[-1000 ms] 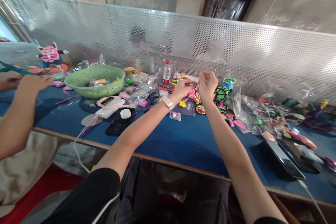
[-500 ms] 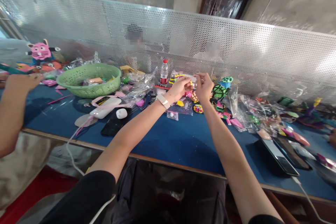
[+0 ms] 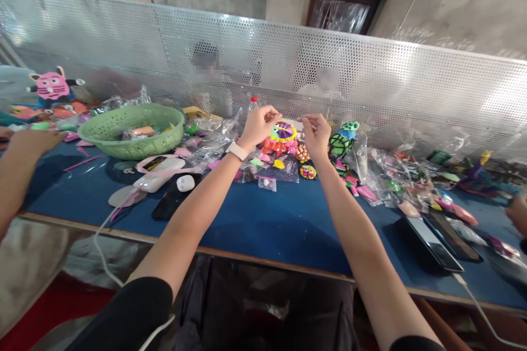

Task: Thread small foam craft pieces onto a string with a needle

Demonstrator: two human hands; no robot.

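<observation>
My left hand (image 3: 260,125), with a pale watch band on its wrist, is raised over the back of the table, its thumb and fingertips pinched together. To its right, my right hand (image 3: 317,132) is pinched too. Something thin and whitish shows between the two hands, too faint to name. Just below and behind them stands a colourful clay figure (image 3: 283,132) with a yellow frill, purple middle and red base. A brown bumpy clay piece (image 3: 302,152) and a small yellow-and-pink clay piece (image 3: 307,171) lie near my right hand. A green-and-black clay turtle (image 3: 341,143) stands right of it.
A green basket (image 3: 138,149) stands left, near a co-worker's hand (image 3: 31,142). A white earphone case (image 3: 185,182) lies on a black phone (image 3: 164,203). Bagged clay covers the table's back right; another phone (image 3: 432,241) is charging. A perforated metal screen (image 3: 411,88) rises behind.
My hands have moved apart, the left one going left and up, so the frilled clay figure shows more fully. The bottle is now mostly hidden behind my left hand.
</observation>
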